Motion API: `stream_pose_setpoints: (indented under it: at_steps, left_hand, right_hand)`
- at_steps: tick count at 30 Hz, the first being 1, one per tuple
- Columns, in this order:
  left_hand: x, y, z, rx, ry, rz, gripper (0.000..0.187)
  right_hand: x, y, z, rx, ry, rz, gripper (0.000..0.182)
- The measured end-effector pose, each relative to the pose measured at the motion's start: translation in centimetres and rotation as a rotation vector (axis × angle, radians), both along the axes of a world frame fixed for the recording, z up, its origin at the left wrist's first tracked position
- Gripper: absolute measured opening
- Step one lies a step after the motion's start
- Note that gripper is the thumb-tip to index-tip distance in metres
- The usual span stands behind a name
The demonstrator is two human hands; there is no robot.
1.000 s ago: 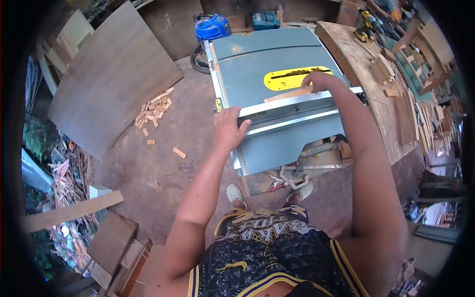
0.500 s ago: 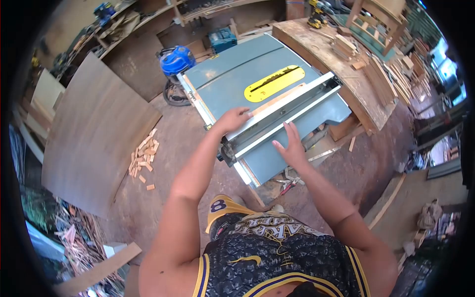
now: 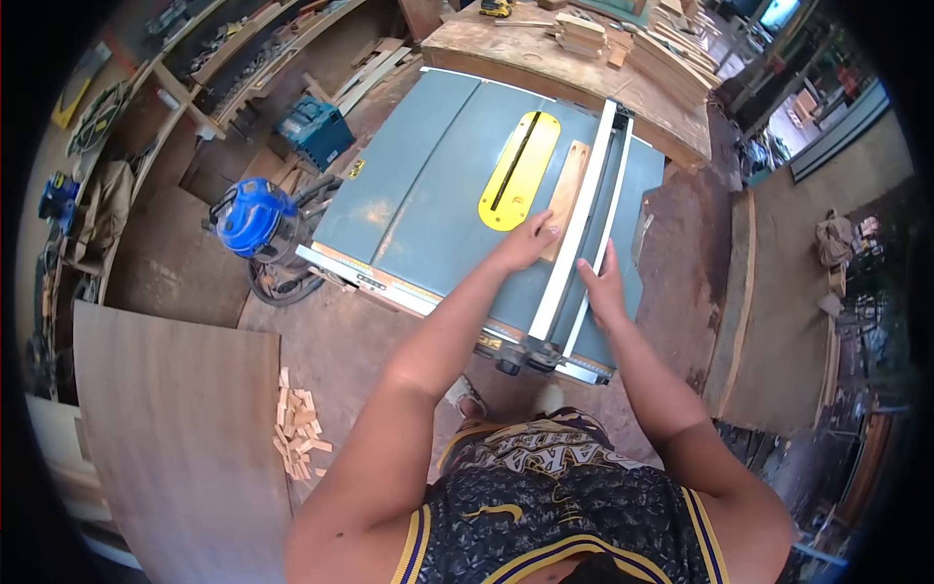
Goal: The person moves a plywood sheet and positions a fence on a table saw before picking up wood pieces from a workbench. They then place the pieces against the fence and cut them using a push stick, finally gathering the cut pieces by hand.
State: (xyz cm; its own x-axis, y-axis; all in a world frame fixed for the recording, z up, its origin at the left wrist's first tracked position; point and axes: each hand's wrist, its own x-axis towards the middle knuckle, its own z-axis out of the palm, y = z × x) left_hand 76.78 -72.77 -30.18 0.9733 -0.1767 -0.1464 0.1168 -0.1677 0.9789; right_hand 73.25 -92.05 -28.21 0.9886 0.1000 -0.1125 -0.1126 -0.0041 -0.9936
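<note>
A table saw with a grey top [image 3: 438, 165] fills the middle of the view. Its yellow throat plate [image 3: 522, 175] has a dark slot; blade teeth cannot be made out clearly. A narrow wooden strip [image 3: 569, 185] lies flat between that plate and the long metal rip fence [image 3: 581, 224]. My left hand [image 3: 525, 243] is on the near end of the strip, its thumb and fingers closed against the wood. Over the fence's outer rail rests my right hand [image 3: 605, 289], with thumb and fingers apart on either side of it.
Left of the saw stands a blue shop vacuum [image 3: 255, 219], with a teal toolbox [image 3: 313, 131] behind it. A workbench [image 3: 545, 63] holding wood pieces adjoins the far side. A large plywood sheet [image 3: 185, 399] leans near a pile of offcuts [image 3: 300, 428]. Shelves line the left wall.
My view has turned, so the saw now appears rotated. My left hand has settled onto the strip, and my right hand has come up against the outer rail.
</note>
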Motion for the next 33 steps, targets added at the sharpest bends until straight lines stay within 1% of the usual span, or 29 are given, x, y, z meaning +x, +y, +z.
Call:
stream_pose_setpoints:
  at_steps: [2, 3, 5, 6, 7, 9, 10, 12, 13, 15, 17, 19, 20, 22, 24, 26, 28, 29, 33]
  left_hand:
    - [0.4, 0.0, -0.8, 0.005, -0.060, 0.008, 0.059]
    - [0.5, 0.0, -1.2, -0.043, -0.140, 0.033, 0.056]
    - [-0.6, 0.0, -2.5, -0.031, -0.105, 0.035, 0.054]
    - [-0.6, 0.2, -1.7, -0.014, -0.100, 0.042, 0.052]
    - [-0.5, 0.4, -1.1, 0.004, -0.106, 0.036, 0.052]
    - [-3.0, 0.6, -1.3, 0.051, -0.119, 0.064, 0.047]
    - [-4.3, 0.7, -1.7, 0.055, -0.107, 0.052, 0.047]
    - [-5.5, 1.6, -1.5, 0.111, -0.363, 0.147, 0.041]
    - [-6.1, 2.4, -1.0, 0.116, -0.364, 0.124, 0.041]
    - [-6.9, 5.3, 0.1, 0.224, -0.379, 0.194, 0.034]
    - [-6.2, 9.9, 0.0, 0.391, -0.476, 0.236, 0.029]
    - [-4.5, 15.3, -0.5, 0.528, -0.562, 0.281, 0.031]
    - [-3.3, 18.0, -0.6, 0.514, -0.576, 0.261, 0.031]
    - [-1.5, 22.4, -1.0, 0.718, -0.540, 0.318, 0.035]
    - [-0.7, 25.8, -1.5, 0.730, -0.552, 0.247, 0.037]
    - [1.1, 27.6, -1.6, 0.734, -0.593, 0.194, 0.040]
    - [0.8, 27.7, -1.7, 0.675, -0.588, 0.095, 0.043]
    - [0.7, 27.5, -1.5, 0.665, -0.590, 0.036, 0.046]
    - [0.9, 27.3, -1.4, 0.681, -0.610, -0.020, 0.048]
  right_hand:
    - [0.3, 0.3, -0.7, -0.115, -0.025, -0.019, 0.073]
    - [0.2, 0.7, -0.2, -0.164, -0.014, -0.045, 0.073]
    - [-0.4, 1.0, -1.0, -0.205, -0.019, -0.087, 0.073]
    - [0.2, 1.2, -1.1, -0.240, -0.053, -0.126, 0.074]
    - [1.1, 1.3, -1.4, -0.221, -0.058, -0.132, 0.074]
    - [0.7, 0.9, -2.9, -0.250, -0.105, -0.142, 0.076]
    - [0.2, 0.9, -2.8, -0.247, -0.091, -0.152, 0.076]
    - [0.5, 0.9, -2.0, -0.278, -0.102, -0.094, 0.075]
    - [0.4, 0.9, -2.4, -0.312, -0.116, -0.091, 0.074]
    - [0.5, 1.1, -2.9, -0.321, -0.096, -0.111, 0.073]
    - [0.8, 1.5, -2.8, -0.348, -0.092, -0.123, 0.073]
    - [0.7, 2.4, -2.2, -0.223, -0.028, -0.133, 0.071]
    - [0.8, 3.2, -1.6, -0.228, -0.034, -0.159, 0.071]
    - [0.5, 4.9, -0.6, -0.275, 0.025, -0.184, 0.068]
    - [-0.1, 6.5, -0.7, -0.318, 0.034, -0.203, 0.067]
    - [1.0, 7.2, -0.1, -0.364, 0.010, -0.221, 0.065]
    - [0.4, 7.9, 1.1, -0.277, 0.093, -0.213, 0.063]
    - [0.3, 8.3, 1.6, -0.305, 0.078, -0.189, 0.063]
    - [0.6, 10.7, 1.2, -0.388, 0.074, -0.206, 0.063]
